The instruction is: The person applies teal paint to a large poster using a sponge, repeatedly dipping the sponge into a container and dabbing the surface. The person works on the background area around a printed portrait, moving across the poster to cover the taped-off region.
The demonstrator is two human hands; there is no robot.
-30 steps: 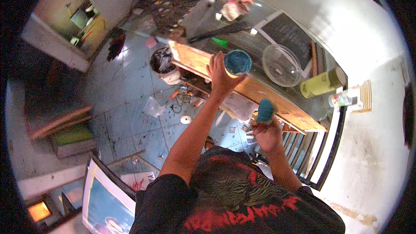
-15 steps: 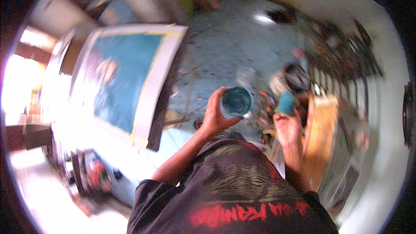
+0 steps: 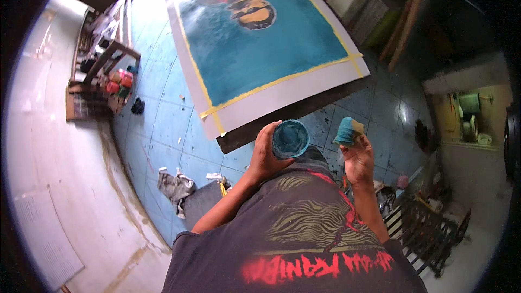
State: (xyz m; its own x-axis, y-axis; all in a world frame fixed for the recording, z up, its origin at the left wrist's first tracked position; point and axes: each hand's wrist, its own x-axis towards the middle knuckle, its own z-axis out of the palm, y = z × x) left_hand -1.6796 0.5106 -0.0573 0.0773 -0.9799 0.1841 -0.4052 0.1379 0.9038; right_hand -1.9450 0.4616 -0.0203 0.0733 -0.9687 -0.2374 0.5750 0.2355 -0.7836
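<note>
My left hand [image 3: 265, 154] is wrapped round a cup of teal paint [image 3: 291, 139], its mouth facing up and paint smeared inside. To the right, my right hand [image 3: 359, 158] pinches a sponge [image 3: 348, 131], its face coated in teal and a tan patch at the corner. The two hands are apart, both in front of my dark shirt. Beyond them lies a large painting [image 3: 293, 49] with a teal background and a portrait that appears upside down from here. Yellow tape [image 3: 282, 86] borders it on white paper over a dark board [image 3: 287, 118]. Neither hand touches it.
Blue floor tiles [image 3: 163, 84] surround the board, with dark spatters at the right. A grey cloth [image 3: 176, 187] lies at the lower left. A wooden stand [image 3: 87, 103] is by the left wall. Boards [image 3: 404, 24] lean at the far right, and a dark rack [image 3: 431, 225] is at the lower right.
My view has swung round, so the painting has shifted from the left to straight ahead of me. Both hands still hold the cup and the sponge.
</note>
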